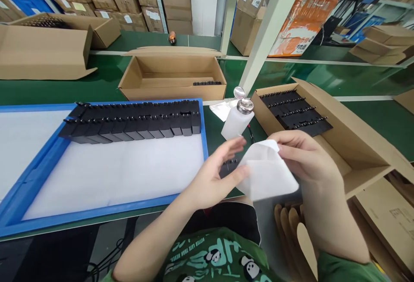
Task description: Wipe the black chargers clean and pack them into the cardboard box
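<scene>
A folded white cloth (267, 172) hangs between my hands, near the table edge. My right hand (300, 155) pinches its upper right corner. My left hand (218, 176) has its fingers apart, with the thumb against the cloth's left side. Behind the hands stands a white bottle (235, 122) with a metal pump top. A black part (228, 166) lies on the table, partly hidden by my left hand. Two rows of black blocks (136, 122) stand along the back of a blue-framed white tray (204, 133) on the left.
An open carton (365, 172) on the right holds rows of black parts. Another open carton (155, 88) stands behind the tray, with a few black parts inside. A white slanted post (271, 27) rises behind the bottle. More cartons (42, 53) are at the back left.
</scene>
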The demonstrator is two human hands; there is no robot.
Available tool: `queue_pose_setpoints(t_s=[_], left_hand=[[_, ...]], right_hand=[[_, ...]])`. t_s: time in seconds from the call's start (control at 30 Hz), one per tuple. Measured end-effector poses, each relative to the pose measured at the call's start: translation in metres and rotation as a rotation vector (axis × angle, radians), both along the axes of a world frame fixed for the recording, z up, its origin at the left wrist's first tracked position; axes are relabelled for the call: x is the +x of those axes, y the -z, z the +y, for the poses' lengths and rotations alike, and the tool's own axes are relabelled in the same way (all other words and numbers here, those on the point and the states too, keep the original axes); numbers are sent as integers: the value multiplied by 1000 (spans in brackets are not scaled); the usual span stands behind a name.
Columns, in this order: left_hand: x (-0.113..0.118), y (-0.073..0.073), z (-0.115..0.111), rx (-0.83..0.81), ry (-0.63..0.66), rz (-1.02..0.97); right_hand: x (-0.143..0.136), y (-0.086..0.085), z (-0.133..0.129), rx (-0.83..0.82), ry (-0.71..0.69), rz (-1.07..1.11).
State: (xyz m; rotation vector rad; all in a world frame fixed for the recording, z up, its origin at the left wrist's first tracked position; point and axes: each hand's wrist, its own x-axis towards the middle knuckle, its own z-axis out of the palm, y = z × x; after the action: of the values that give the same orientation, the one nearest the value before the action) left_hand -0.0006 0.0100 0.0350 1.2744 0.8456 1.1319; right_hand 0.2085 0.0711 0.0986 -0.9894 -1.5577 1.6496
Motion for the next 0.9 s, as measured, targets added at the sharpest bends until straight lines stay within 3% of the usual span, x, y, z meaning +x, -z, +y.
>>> queue_pose_setpoints(t_s=[0.07, 0.13, 0.33, 0.43, 0.53, 0.63, 0.77, 0.9], left_hand=[[1, 1, 6, -75, 75, -102], [-2, 0, 8, -109, 49, -121], [-16, -17, 1, -10, -31, 15], [-16, -27, 1, 40, 27, 129], [-12, -28, 7, -119, -7, 2], [-9, -25, 14, -323, -49, -218], [-10, -25, 17, -485, -76, -430], [-12, -25, 18, -504, -119, -456]], right_hand=[[-3, 4, 1, -17, -53, 16], [0, 8, 2, -26, -57, 14], [20, 22, 0, 97, -121, -53], [18, 28, -1, 61, 24, -16], [9, 36, -2, -136, 134, 100], [0, 45, -6, -231, 4, 160], [-5, 62, -19, -186, -125, 201], [-8, 74, -35, -86, 75, 306]])
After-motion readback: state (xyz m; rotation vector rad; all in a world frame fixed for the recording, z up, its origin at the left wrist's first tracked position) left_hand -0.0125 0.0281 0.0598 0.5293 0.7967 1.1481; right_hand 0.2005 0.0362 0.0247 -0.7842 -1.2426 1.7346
